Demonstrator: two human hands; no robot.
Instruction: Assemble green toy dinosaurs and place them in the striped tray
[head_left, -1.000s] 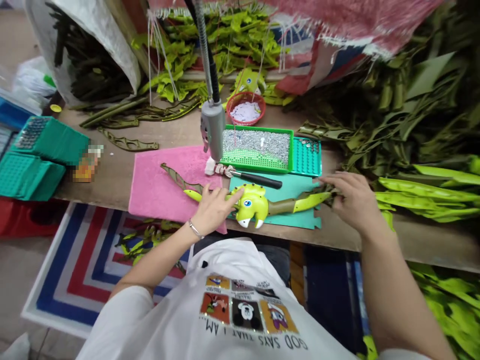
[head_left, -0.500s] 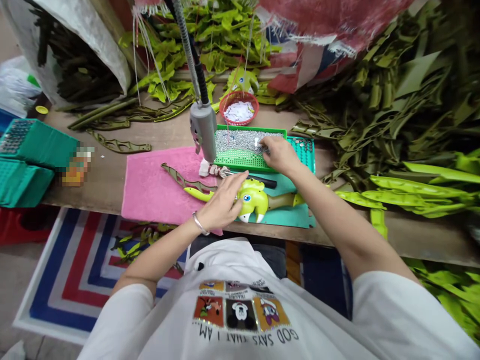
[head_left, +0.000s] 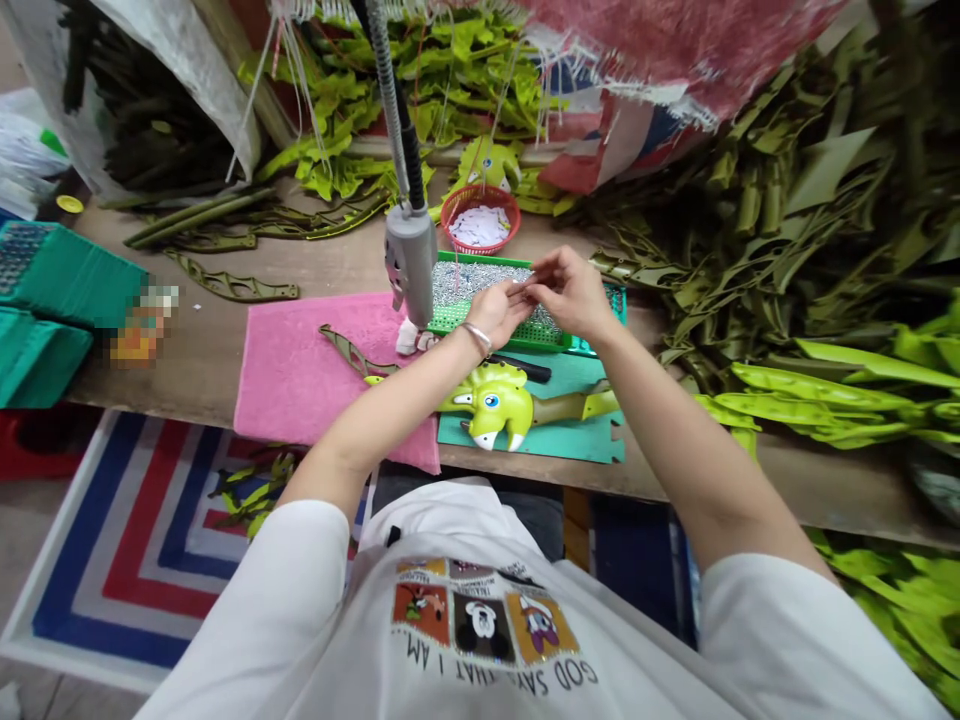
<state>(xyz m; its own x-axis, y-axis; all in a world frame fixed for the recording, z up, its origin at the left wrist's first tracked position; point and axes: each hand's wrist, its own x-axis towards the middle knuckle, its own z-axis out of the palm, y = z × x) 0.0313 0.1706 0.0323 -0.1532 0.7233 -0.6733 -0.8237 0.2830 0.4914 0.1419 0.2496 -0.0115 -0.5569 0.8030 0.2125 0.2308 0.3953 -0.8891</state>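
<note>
My left hand (head_left: 501,312) is over the green tray (head_left: 517,338) with its palm turned up and its fingers stretched out. Just right of it, my right hand (head_left: 576,295) has its fingertips brought together by the left fingers. What is pinched there, if anything, is too small to make out. Small silvery screws (head_left: 469,280) fill much of the tray beneath. Nearer me lies a lime-green toy dinosaur head (head_left: 499,400), joined to an olive handle piece (head_left: 561,405), on a teal mat (head_left: 551,446). A grey powered screwdriver (head_left: 411,262) hangs left of the tray.
A red basket (head_left: 512,232) of white slips stands behind the tray. The pink cloth (head_left: 289,370) carries an olive curved part (head_left: 346,350). Olive parts (head_left: 720,270) heap up on the right, with lime-green parts (head_left: 832,390) nearer. Teal boxes (head_left: 71,280) stand left.
My left hand has left the toy and moved up and right to the tray, turning palm up. My right hand has lifted from the screws and come to the left fingers.
</note>
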